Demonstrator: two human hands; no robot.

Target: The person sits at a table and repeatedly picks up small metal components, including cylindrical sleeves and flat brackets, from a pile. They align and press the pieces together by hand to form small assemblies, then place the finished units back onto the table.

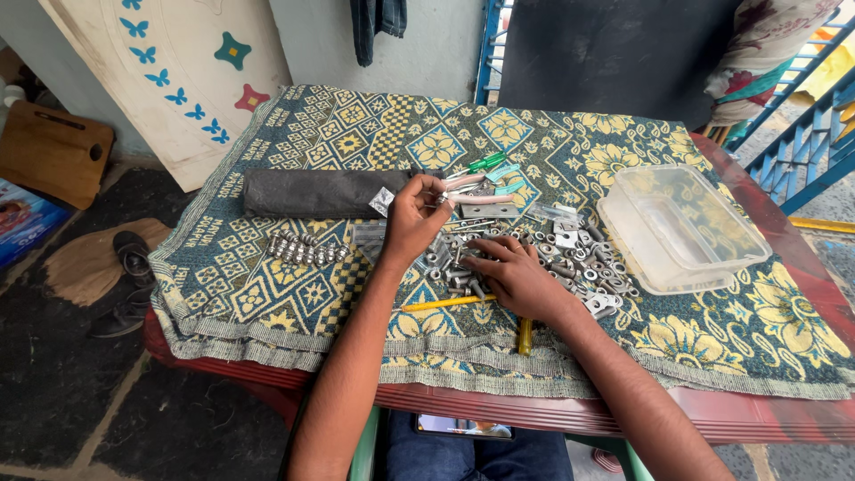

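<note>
Your left hand (411, 214) pinches small bolt (443, 197); right hand (517, 276) flat, open on hardware pile (570, 254), table centre. Bolt stiff, light, likely slippery: grip shank.

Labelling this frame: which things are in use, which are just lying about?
In use:
left hand pinching a small silver bolt
right hand on the pile of grey metal nuts and bolts

Lying about:
clear plastic tub
dark grey roll
yellow pencil
</note>
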